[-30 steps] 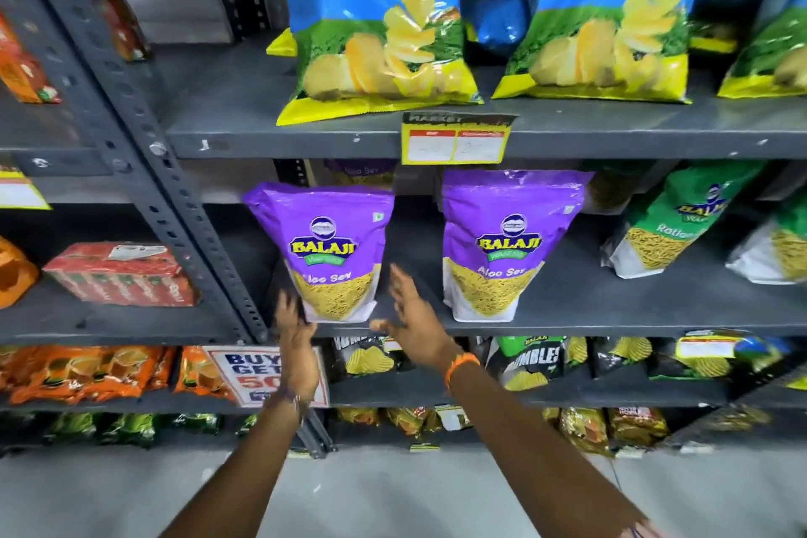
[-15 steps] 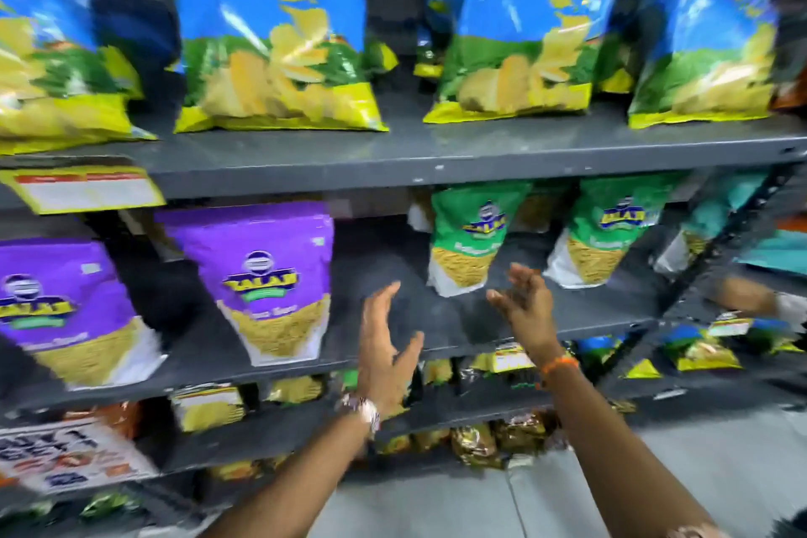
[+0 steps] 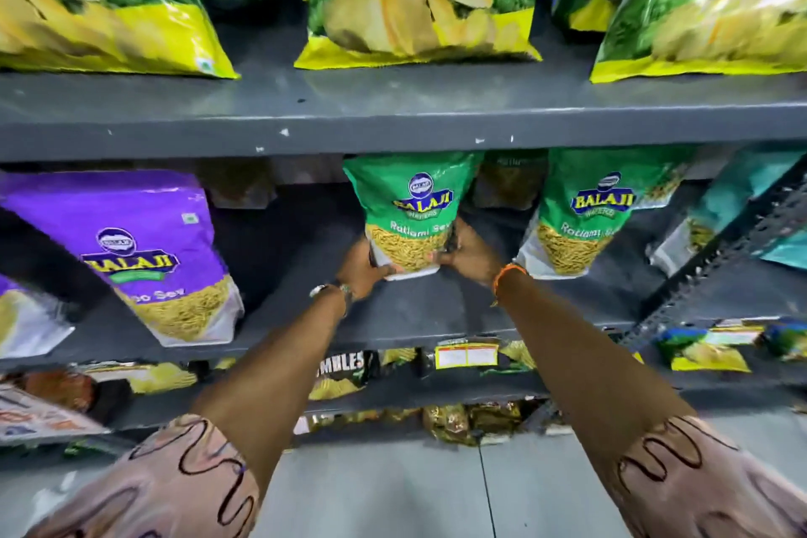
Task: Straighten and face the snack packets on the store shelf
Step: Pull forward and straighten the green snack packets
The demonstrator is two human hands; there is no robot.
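Observation:
A green Balaji Ratlami Sev packet (image 3: 408, 205) stands at the middle of the grey middle shelf (image 3: 415, 315), set back from the front edge. My left hand (image 3: 360, 271) grips its lower left corner and my right hand (image 3: 469, 251) grips its lower right side. A second green Ratlami Sev packet (image 3: 585, 210) stands just to the right, leaning slightly. A purple Aloo Sev packet (image 3: 144, 249) stands to the left near the shelf front, tilted. Another purple packet (image 3: 19, 315) shows at the far left edge.
Big blue, green and yellow chips bags (image 3: 419, 0) line the upper shelf (image 3: 393, 114). A teal packet (image 3: 716, 214) stands beside the perforated steel upright (image 3: 716, 271) at right. Lower shelves hold small packets and a yellow price tag (image 3: 466, 355). Grey floor lies below.
My view moved right and closer to the shelf. Both hands, open in the air before, reached in and took hold of the green Ratlami Sev packet.

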